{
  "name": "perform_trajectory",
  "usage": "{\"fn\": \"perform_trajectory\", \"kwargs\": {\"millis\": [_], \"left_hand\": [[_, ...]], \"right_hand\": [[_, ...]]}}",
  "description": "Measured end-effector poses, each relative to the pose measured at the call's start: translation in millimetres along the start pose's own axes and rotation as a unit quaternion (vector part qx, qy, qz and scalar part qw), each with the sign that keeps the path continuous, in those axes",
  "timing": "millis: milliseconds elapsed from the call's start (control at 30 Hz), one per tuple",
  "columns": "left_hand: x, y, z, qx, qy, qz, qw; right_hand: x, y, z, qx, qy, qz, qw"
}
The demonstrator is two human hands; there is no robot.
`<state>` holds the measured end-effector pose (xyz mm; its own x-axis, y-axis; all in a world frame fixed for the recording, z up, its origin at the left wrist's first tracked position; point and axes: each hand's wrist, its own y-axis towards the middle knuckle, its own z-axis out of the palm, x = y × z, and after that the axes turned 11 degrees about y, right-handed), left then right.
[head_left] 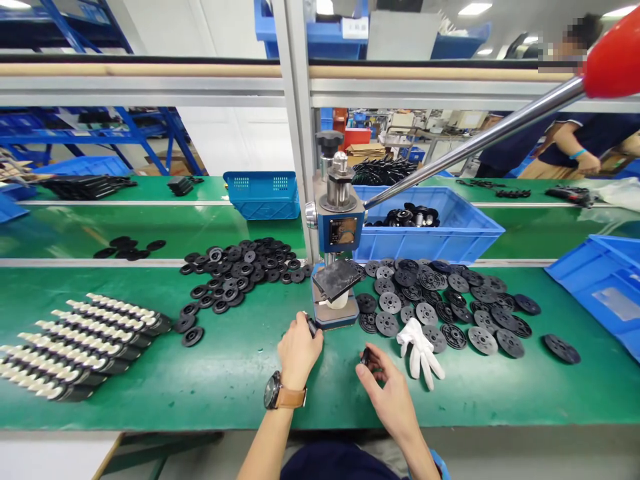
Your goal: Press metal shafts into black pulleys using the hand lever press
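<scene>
My left hand (299,350), with a watch on its wrist, is closed round a small black part (312,327) right at the base of the blue hand press (336,267). My right hand (383,383) pinches another small black part (365,356) between thumb and fingertips, a little in front of the press. A white glove (419,343) lies on the green table just right of that hand. The press's long steel lever with a red knob (614,63) slants up to the right.
Piles of black discs lie left (240,270) and right (440,300) of the press. Rows of silver-and-black cylinders (75,347) lie at the left. Blue bins (430,230) stand behind and at the right edge (605,280). Another person (575,143) works at the far right.
</scene>
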<state>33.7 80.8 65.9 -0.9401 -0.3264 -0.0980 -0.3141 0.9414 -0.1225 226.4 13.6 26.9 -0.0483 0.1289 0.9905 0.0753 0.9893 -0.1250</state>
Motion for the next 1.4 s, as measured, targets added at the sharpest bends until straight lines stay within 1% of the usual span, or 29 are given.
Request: {"fn": "perform_trajectory", "kwargs": {"millis": [333,567,800,900,1000,1067,1100,1233,1333,1400], "left_hand": [[-6.8,1.5,7.5,-0.04,0.029,-0.014,0.999],[-6.3,0.9,18.1,-0.048,0.026,0.009,0.998],[-0.8,3.1,27.6,-0.064,-0.057,-0.01,0.996],[1.1,0.0,31.9,-0.081,-0.11,0.0,0.991],[6.4,-8.6,31.6,-0.102,-0.158,0.022,0.982],[13.9,-17.7,28.8,-0.12,-0.198,0.05,0.972],[18.7,-23.2,27.3,-0.133,-0.226,0.075,0.962],[36.3,-48.1,25.3,-0.176,-0.345,0.206,0.899],[40.4,-62.4,27.3,-0.219,-0.334,0.282,0.872],[38.3,-67.0,28.0,-0.229,-0.315,0.326,0.861]], "right_hand": [[-3.0,-3.8,1.6,0.013,0.009,0.017,1.0],[-5.8,-5.6,5.1,0.019,0.014,0.014,1.0],[-12.8,-9.8,4.7,0.006,0.023,-0.009,1.0],[-19.7,-11.5,3.7,0.003,0.031,-0.017,0.999],[-24.2,-12.8,1.2,0.003,0.04,-0.021,0.999],[-24.2,-13.5,-0.7,0.008,0.051,-0.021,0.998],[-23.0,-13.7,-1.4,0.014,0.06,-0.022,0.998],[-10.7,-13.5,-0.9,0.052,0.123,-0.03,0.991],[5.1,-13.5,1.0,0.079,0.155,-0.037,0.984],[16.5,-14.3,0.6,0.097,0.149,-0.045,0.983]]}}
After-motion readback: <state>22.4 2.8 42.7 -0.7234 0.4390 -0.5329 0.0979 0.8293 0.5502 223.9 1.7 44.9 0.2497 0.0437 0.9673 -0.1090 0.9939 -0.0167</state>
